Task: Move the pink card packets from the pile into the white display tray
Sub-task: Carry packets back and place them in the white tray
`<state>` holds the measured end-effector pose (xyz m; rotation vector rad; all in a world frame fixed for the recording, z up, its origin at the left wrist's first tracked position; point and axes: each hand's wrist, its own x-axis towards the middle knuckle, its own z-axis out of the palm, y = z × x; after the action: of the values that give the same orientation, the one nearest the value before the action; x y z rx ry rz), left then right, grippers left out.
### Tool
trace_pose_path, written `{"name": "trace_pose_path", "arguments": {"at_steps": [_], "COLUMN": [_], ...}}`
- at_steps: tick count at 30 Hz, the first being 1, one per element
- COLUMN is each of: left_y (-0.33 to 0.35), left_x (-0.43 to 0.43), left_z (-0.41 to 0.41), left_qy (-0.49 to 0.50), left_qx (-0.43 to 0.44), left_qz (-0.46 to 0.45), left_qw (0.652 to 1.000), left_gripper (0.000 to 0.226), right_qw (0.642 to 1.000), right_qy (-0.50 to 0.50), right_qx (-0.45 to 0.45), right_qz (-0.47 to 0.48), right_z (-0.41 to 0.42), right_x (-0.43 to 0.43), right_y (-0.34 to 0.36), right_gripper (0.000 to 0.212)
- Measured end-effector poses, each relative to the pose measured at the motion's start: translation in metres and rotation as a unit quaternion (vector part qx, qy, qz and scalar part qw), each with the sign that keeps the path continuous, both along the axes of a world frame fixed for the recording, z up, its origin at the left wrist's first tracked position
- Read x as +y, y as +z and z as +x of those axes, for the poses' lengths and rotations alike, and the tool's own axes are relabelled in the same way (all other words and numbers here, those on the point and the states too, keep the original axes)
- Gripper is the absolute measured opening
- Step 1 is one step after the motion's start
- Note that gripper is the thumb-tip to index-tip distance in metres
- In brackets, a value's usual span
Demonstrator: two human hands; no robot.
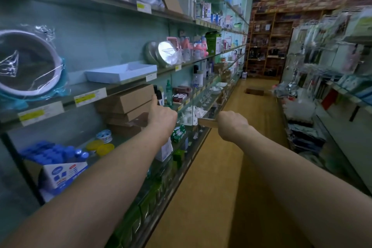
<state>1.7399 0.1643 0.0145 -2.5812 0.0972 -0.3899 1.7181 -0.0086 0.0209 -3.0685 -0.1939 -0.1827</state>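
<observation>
The white display tray (120, 73) sits on the middle shelf at the left, shallow, with nothing showing above its rim. I cannot make out any pink card packets. My left hand (162, 117) is below and to the right of the tray, thumb raised and fingers curled onto a dark brown cardboard piece (138, 121) in front of stacked brown boxes (128, 99). My right hand (231, 124) is a fist over the aisle, closed on the end of a flat tan piece (207, 123) that sticks out to its left. Its fingers are hidden behind the knuckles.
Glass-fronted shelves run along the left with wrapped round mirrors (30, 62), bottles, white ceramics (190, 115) and green boxes (178, 133). A blue and white carton (62, 173) stands lower left. Wire racks of goods (326, 70) line the right. The wooden aisle floor (231, 167) runs between.
</observation>
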Motion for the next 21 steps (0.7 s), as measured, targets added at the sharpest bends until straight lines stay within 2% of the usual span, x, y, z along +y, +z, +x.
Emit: {"name": "trace_pose_path", "arguments": {"at_steps": [11, 15, 19, 21], "left_y": [0.017, 0.034, 0.046, 0.05], "left_x": [-0.066, -0.092, -0.111, -0.116], "left_z": [0.086, 0.114, 0.139, 0.15], "left_qy": [0.059, 0.098, 0.116, 0.121], "left_qx": [-0.002, -0.003, -0.021, -0.022], "left_qz": [0.009, 0.006, 0.008, 0.02], "left_qw": [0.998, 0.995, 0.993, 0.992], "left_gripper": [0.033, 0.021, 0.031, 0.028], "right_qw": [0.998, 0.995, 0.992, 0.99], "right_qy": [0.07, 0.097, 0.125, 0.134], "right_qx": [-0.003, -0.017, -0.034, -0.037], "right_qz": [-0.001, -0.007, -0.012, -0.01], "right_z": [0.121, 0.16, 0.193, 0.207], "right_x": [-0.05, -0.071, -0.086, -0.09], "right_y": [0.01, 0.025, 0.034, 0.037], "right_gripper": [0.022, 0.022, 0.025, 0.025]}}
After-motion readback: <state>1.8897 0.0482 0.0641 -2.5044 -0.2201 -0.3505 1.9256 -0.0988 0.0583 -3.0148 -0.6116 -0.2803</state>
